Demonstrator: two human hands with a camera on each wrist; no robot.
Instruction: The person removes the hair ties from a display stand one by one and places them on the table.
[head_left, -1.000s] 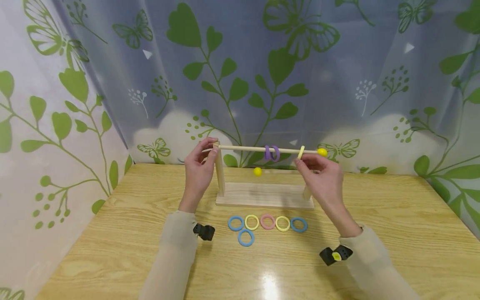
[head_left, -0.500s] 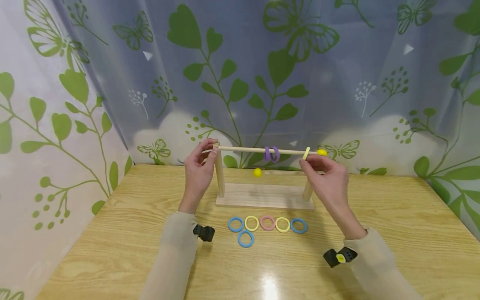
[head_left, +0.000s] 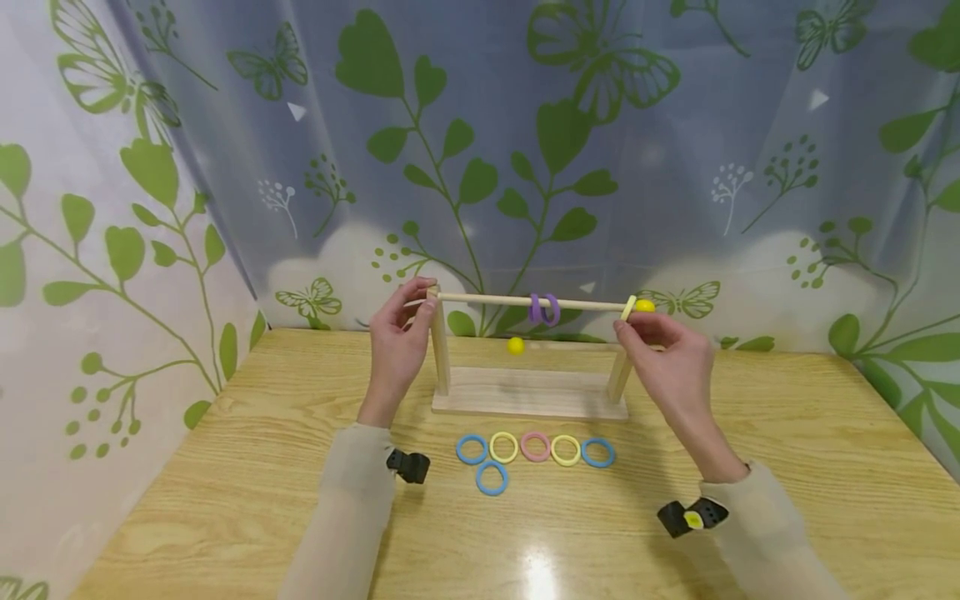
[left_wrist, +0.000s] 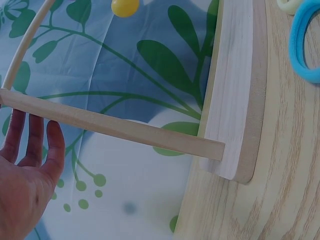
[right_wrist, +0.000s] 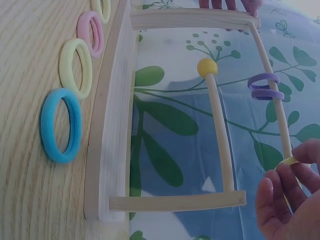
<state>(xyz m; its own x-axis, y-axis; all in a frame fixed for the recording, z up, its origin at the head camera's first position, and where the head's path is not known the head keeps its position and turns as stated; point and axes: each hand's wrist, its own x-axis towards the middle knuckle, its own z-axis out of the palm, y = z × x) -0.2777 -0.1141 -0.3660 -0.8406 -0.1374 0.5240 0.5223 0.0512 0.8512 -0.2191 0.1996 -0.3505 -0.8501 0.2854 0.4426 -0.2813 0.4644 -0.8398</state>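
A wooden stand (head_left: 529, 392) carries a long upper rod (head_left: 480, 297) that ends in a yellow ball (head_left: 644, 307). My left hand (head_left: 402, 337) grips the top of the stand's left post (left_wrist: 115, 120), thumb in front and fingers behind. Two purple rings (head_left: 544, 309) hang around the middle of the rod. With thumb and fingers my right hand (head_left: 671, 358) pinches a pale yellow ring (head_left: 628, 308) close to the ball; it appears to encircle the rod. In the right wrist view the right hand (right_wrist: 295, 195) hides most of that ring and the rod's end.
In front of the stand, blue, yellow and pink rings (head_left: 536, 447) lie flat in a row, with another blue ring (head_left: 492, 478) nearer me. A lower rod (right_wrist: 220, 130) with a yellow ball (right_wrist: 207, 67) extends from the right post (right_wrist: 175, 202). A patterned curtain hangs behind the table (head_left: 225, 467).
My right hand has slid the pale yellow ring rightward along the upper rod, close to the ball. The left hand, the purple rings and the rings on the table have stayed put.
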